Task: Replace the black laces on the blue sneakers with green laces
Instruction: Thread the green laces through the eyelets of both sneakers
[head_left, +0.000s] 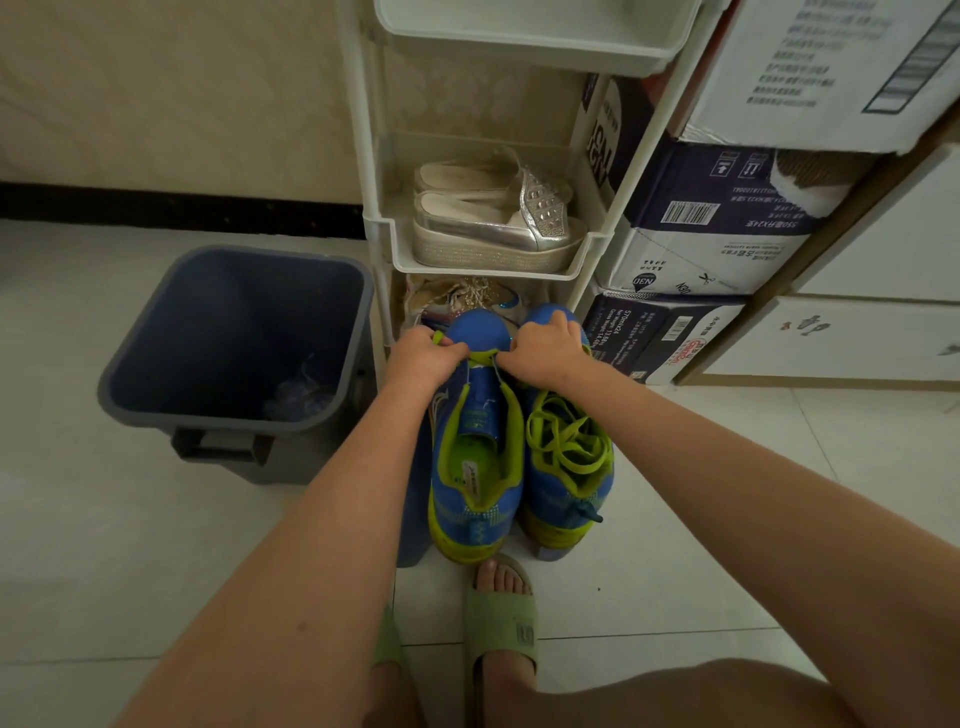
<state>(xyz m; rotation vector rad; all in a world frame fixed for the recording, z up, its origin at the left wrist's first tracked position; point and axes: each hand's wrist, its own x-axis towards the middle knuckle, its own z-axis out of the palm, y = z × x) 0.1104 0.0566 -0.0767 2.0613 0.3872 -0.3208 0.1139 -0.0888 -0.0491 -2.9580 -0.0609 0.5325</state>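
Two blue sneakers with yellow-green trim stand side by side on the floor, toes away from me. The left sneaker (475, 457) has an open tongue and a green lace (480, 357) crossing near its toe. My left hand (422, 358) pinches one end of that lace, and my right hand (545, 353) pinches the other side. The right sneaker (566, 467) carries loose green lacing (569, 441) across its top. No black lace shows clearly.
A dark blue bin (234, 338) with some scraps inside stands to the left. A white shoe rack (483, 249) holding silver platform shoes rises just behind the sneakers. Stacked cardboard boxes (701, 234) sit at the right. My feet in green slippers (498, 618) rest below.
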